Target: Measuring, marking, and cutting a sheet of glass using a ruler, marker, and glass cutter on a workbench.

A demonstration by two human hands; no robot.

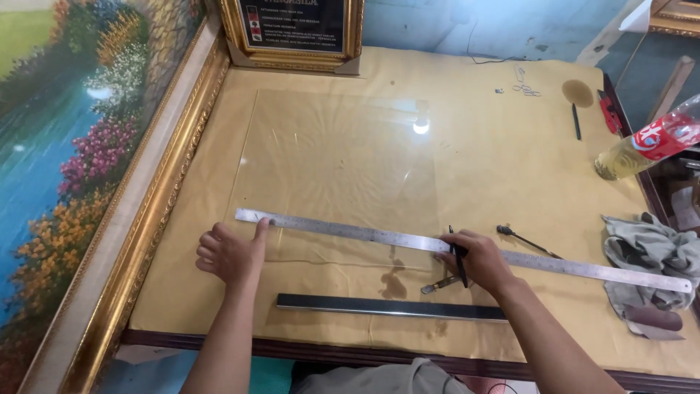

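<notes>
The right hand (477, 259) is closed around a thin black tool (459, 261), held upright like a pen with its tip at the near edge of the long steel ruler (408, 239); whether the tip actually touches the glass sheet (335, 157) below cannot be told. The left hand (230, 252) holds nothing, its fingers curled and only the forefinger stretched out to press the ruler's left end. The ruler lies slanted across the near part of the clear sheet, which rests flat on the tan cloth of the table (503, 153). That single fingertip looks like the weak point: the ruler's long right end runs unheld towards the grey rag (649, 252), so sideways pressure from the tool could swing it off line. The sheet's edges are hard to see, and a palm could slide onto one. A small metal tool (441, 284) and a dark flat bar (390, 307) lie just below the right hand, where a wrist could nudge them. The bottle (645, 146) of yellowish liquid lies tilted at the far right, well apart.
</notes>
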